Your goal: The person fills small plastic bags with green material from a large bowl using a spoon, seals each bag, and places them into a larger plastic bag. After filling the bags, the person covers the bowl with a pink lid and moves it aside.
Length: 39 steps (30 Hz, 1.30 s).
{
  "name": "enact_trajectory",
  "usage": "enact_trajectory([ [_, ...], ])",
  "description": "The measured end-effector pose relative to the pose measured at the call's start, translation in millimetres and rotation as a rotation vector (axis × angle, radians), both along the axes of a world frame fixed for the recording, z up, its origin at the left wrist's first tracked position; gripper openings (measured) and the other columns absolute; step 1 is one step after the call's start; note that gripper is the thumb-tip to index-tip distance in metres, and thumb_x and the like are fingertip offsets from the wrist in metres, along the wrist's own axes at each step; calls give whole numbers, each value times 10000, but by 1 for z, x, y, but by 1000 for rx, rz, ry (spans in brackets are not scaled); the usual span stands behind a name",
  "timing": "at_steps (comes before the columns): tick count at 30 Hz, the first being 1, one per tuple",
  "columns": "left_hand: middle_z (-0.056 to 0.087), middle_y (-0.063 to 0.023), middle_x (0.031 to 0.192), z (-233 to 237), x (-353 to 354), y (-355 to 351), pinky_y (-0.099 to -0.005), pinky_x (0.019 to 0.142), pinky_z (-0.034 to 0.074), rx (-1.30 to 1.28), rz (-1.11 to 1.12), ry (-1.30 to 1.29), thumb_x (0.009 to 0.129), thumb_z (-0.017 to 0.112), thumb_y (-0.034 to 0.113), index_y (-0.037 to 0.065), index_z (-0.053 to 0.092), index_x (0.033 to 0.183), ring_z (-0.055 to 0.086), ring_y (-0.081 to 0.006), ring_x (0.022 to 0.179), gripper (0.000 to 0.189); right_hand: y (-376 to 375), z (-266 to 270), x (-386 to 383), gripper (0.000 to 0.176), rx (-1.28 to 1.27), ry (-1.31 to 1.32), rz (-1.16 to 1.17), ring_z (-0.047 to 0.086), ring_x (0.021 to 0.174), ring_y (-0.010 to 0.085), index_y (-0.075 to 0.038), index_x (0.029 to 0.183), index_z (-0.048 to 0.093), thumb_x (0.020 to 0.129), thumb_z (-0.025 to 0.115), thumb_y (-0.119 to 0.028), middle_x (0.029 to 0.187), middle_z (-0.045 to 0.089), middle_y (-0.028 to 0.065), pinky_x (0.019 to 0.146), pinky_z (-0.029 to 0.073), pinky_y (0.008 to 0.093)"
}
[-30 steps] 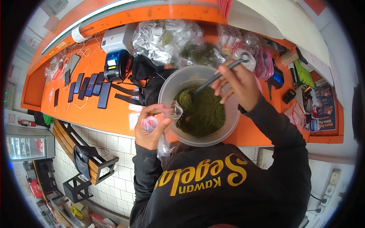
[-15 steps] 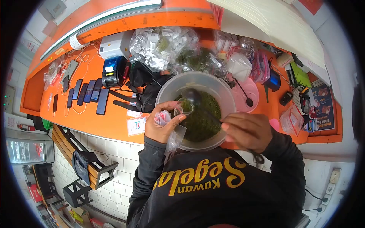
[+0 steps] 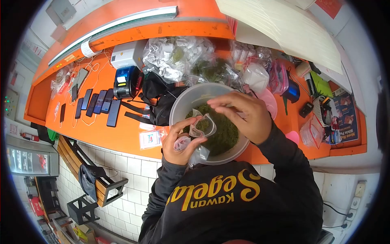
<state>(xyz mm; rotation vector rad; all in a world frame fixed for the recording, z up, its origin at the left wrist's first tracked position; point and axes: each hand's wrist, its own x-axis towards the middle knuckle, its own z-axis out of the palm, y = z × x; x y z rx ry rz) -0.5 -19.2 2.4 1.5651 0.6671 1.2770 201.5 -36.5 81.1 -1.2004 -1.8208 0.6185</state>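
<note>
My left hand (image 3: 177,141) is closed around the side of a clear plastic bag (image 3: 204,127), whose mouth gapes over the tub. More folded clear plastic lies bunched in the same palm. Below both hands stands a large translucent round tub (image 3: 181,106) with a dark green, flaky or powdery mass (image 3: 225,140) in it. My right hand (image 3: 245,114) hovers over the tub's right side, fingers stretched toward the bag with the thumb apart. Nothing shows in its grip, and the black spoon is out of sight.
Behind the tub lie piles of clear packets (image 3: 172,57) and a black bag (image 3: 164,103). Several phones (image 3: 99,101) and a small blue-black printer (image 3: 125,83) are on the left. A pink basin (image 3: 269,103) stands close on the right, beside a black device (image 3: 306,107).
The black spoon has left my right hand's grip and no longer shows. That hand has risen and moved left over the tub. The bag's mouth is now wider and sits lower.
</note>
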Motion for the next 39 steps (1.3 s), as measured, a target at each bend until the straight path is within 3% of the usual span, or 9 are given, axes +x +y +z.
enact_trajectory([
  [3,653,-145,1106,8,-6,-5,-246,769,499,-190,-13,-49,761,727,-26,-19,605,1131,632,-183,954,390,6,-3,1,137,13,-22,62,651,879,151,-4,1012,648,893,580,-4,991,654,84,754,515,250],
  [5,664,-140,1058,4,-10,6,-257,762,487,-40,43,6,775,711,-19,-22,639,1072,625,-183,915,306,5,-5,0,118,-5,-53,119,644,869,143,0,996,644,890,592,-9,981,647,74,761,513,241],
  [6,675,-134,1011,3,-11,9,-268,755,475,110,101,61,788,695,-12,-26,673,1013,619,-182,875,227,2,-5,-2,92,-155,130,65,637,847,139,2,969,640,888,606,-27,952,634,67,744,511,239],
  [7,685,-121,909,5,-11,4,-309,755,474,-85,176,10,803,680,-5,-25,702,899,617,-188,838,101,0,-5,-4,76,-306,314,10,630,826,134,3,943,636,886,620,-45,923,621,60,727,509,238],
  [13,669,-102,799,10,-12,5,-287,684,473,70,167,123,791,681,-30,-28,687,869,620,-192,732,78,-8,-5,-1,82,-207,-25,78,591,738,117,13,878,594,882,634,-59,848,584,65,647,499,245],
  [29,653,-112,812,33,-7,-5,-252,639,476,246,29,405,755,706,-35,-13,657,864,627,-176,702,121,-16,3,-12,117,-194,-77,118,612,750,194,-24,889,590,803,668,-40,841,589,60,629,502,285],
  [36,598,-16,906,13,-13,15,-221,727,445,-280,161,-68,864,695,116,37,570,968,546,-77,792,181,26,43,-6,323,624,-469,-411,617,807,277,-74,1040,603,777,731,-214,914,609,77,733,498,379],
  [38,584,-17,876,11,-15,17,-219,739,434,-317,192,-182,872,691,131,46,546,923,535,-77,791,176,25,28,-17,453,602,-432,-215,623,788,298,-71,1137,580,766,750,-268,933,628,102,742,501,364],
  [39,581,-19,875,13,-14,17,-216,729,431,-291,209,-198,879,686,137,60,528,917,531,-76,788,180,19,10,-26,395,285,-251,-19,630,784,265,-55,1115,589,791,735,-229,918,635,102,738,500,345],
])
